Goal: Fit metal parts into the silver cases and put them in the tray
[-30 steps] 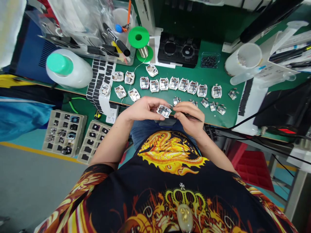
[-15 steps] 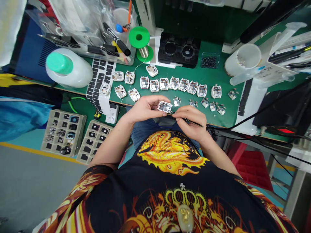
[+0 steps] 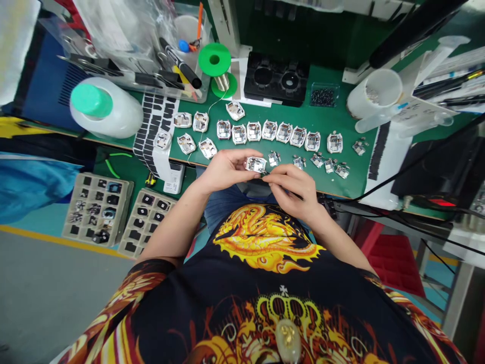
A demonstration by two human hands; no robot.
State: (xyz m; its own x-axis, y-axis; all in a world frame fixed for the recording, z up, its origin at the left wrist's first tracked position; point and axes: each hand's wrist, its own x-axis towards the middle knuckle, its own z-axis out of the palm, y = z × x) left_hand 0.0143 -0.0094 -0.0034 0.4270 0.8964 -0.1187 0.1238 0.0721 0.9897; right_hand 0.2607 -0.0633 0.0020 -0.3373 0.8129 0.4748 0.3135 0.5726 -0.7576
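Observation:
My left hand point(image 3: 229, 171) is closed around the edges of a white open watch case point(image 3: 255, 164) with a small circuit board inside, held over the bench's front edge. At the case's lower right corner my right hand point(image 3: 293, 189) is closed in a pinch. It grips dark thin tweezers point(image 3: 264, 173), mostly covered by the fingers, their tip at the case. Beyond the hands stands a row of similar watch cases point(image 3: 269, 130) with boards in them. Loose small circuit boards point(image 3: 317, 160) lie right of the held case.
A solder wire spool point(image 3: 214, 59) stands behind, beside a black fixture point(image 3: 276, 78) and a clear box of small black parts point(image 3: 324, 95). At left are a white bottle point(image 3: 117, 108) and a sheet of black stickers point(image 3: 147, 134). Parts trays point(image 3: 125, 202) sit lower left. A cable point(image 3: 397, 178) crosses the right.
My right hand has shifted slightly left and closer to the watch case. The tweezers' rear end, visible before, is now hidden by the hand. My left hand stays in place.

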